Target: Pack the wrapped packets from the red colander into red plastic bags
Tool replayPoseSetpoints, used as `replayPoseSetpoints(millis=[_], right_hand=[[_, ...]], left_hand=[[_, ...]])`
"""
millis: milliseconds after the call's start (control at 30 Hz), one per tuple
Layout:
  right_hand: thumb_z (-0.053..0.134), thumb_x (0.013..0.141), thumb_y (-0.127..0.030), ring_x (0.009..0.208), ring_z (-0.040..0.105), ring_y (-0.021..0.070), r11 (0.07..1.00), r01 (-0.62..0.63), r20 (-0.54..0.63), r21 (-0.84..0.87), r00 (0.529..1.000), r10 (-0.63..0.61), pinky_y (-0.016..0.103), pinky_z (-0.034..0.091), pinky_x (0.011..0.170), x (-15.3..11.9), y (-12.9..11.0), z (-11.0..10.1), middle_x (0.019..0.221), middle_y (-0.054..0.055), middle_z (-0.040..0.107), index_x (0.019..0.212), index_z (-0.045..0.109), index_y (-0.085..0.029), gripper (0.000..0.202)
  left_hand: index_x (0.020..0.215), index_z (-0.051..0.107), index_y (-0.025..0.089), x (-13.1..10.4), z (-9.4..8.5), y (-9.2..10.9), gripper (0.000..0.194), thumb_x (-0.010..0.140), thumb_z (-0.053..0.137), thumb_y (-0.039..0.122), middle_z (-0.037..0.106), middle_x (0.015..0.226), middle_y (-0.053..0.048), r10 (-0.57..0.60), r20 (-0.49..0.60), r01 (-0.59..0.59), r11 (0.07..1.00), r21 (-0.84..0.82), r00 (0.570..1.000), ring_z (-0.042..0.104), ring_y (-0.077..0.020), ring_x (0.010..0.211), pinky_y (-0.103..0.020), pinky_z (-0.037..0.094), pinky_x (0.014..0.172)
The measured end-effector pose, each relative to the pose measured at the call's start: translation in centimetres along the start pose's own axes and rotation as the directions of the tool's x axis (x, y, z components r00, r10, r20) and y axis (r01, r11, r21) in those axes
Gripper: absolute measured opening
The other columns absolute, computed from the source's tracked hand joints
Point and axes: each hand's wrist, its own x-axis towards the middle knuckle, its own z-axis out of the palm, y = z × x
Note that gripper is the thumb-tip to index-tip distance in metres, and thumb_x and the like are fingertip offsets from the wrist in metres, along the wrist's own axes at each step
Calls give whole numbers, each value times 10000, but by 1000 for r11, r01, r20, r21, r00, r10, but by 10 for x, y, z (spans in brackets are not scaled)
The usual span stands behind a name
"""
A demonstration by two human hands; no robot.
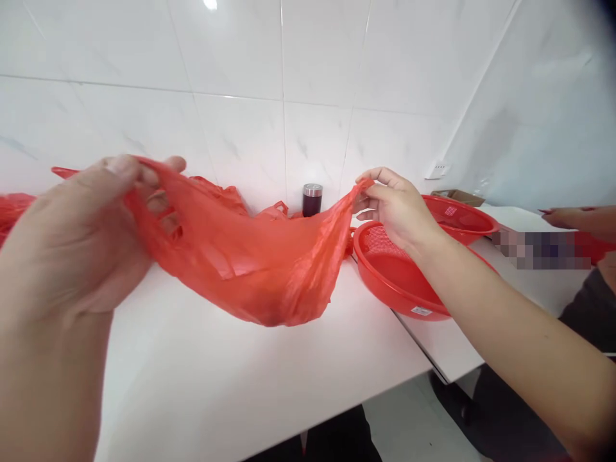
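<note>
Between my two hands hangs a thin red plastic bag (255, 263), sagging in the middle above the white table. My left hand (96, 224) grips one end of it near the handle opening, thumb on top and fingers partly behind the film. The opposite end is pinched in the fingertips of my right hand (392, 202). Beneath my right wrist stands a red plastic colander (404, 301) with a small white label, partly hidden by the forearm. What the bag holds, if anything, cannot be made out.
Behind the bag, a dark tumbler (312, 202) with a metal lid stands by the tiled wall. More red bags (219, 196) lie along the back. A second red basket (469, 221) and a cardboard box (459, 197) are at right, near another person's hand (577, 218). Two white tables (269, 378) meet at a seam.
</note>
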Motion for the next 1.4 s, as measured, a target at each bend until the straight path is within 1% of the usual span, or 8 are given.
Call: replayPoseSetpoints(millis=[233,333,433,600,933,1133,1233,1400], right_hand=[[524,778,-157,652,623,102,996,46,275,72,959,-64,218,495,608,1,-16,55,701,-20,650,797,559,-191,53],[511,798,-156,721,619,108,979,162,450,125,870,-202,255,510,706,-5,-19,84,748,-22,645,812,571,-196,74],[515,839,-190,838,605,119,949,302,476,89,824,-307,295,495,806,-7,-8,97,893,-14,641,983,595,-227,169],[549,867,-234,886,605,137,955,291,525,-54,822,-221,339,478,850,-9,25,93,903,4,653,1025,557,-217,160],[550,914,-325,903,603,122,960,199,455,197,849,-269,297,491,835,-56,17,92,942,6,626,1017,555,-236,137],[434,964,-379,1083,558,168,999,26,472,28,881,-36,389,427,984,-39,68,114,1130,29,612,1231,529,-277,301],[470,944,-392,959,584,172,992,-77,564,97,826,9,385,471,908,-43,80,119,995,12,624,1288,503,-308,356],[511,923,-351,727,527,112,981,-124,648,148,761,-2,301,472,743,-50,83,115,778,-28,538,969,576,-231,144]], left_hand=[[1471,222,337,8,18,-13,751,838,624,296,686,846,66,-330,497,141,915,378,802,691,-156,853,-293,541,768],[1362,437,300,8,36,-26,673,751,716,344,646,803,38,-456,548,171,854,492,701,657,-156,761,-253,552,687],[943,667,218,8,45,-38,257,803,637,432,489,621,38,-535,472,266,810,523,701,500,-110,543,-208,483,518],[676,611,187,10,34,-53,387,880,507,499,222,498,81,-627,414,491,777,394,659,247,-69,414,-191,355,439],[803,706,242,0,11,-41,131,826,595,308,626,706,-4,-540,615,214,825,524,575,580,-155,676,-256,476,663],[718,581,207,-19,17,-64,230,688,422,44,560,680,19,-140,492,-365,506,782,859,468,-121,561,-228,327,487],[869,567,204,-24,14,-79,339,654,398,4,612,918,-11,100,473,-466,435,771,875,558,-137,737,-226,406,561],[1147,586,241,-27,0,-83,381,812,453,118,612,1164,-45,16,524,-431,590,683,852,603,-175,1003,-276,503,796]])
